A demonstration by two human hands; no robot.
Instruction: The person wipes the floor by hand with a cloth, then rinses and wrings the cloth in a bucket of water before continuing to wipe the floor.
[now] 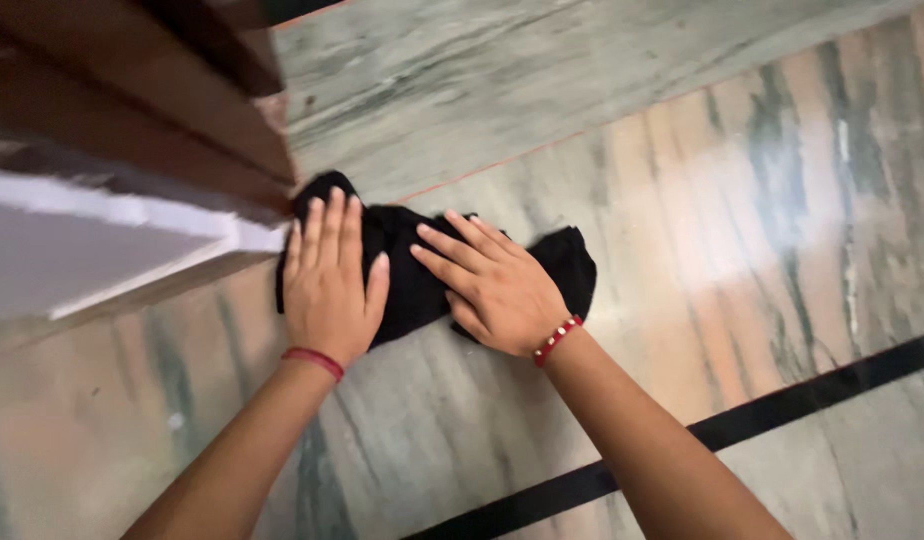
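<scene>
A black cloth [417, 280] lies on the marble floor [682, 200] just beside the corner of a brown and white bed [112, 190], with the left hand [327, 285] and the right hand [492, 285] both flat on it, fingers spread, holding nothing.

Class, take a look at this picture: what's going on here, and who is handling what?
A person leans over a marble floor with both palms pressed flat on a black cloth. The left hand covers the cloth's left part, close to a dark wooden frame. The right hand lies on its right part, fingers spread. Each wrist carries a red thread band. A black stripe in the floor runs nearer the person.
</scene>
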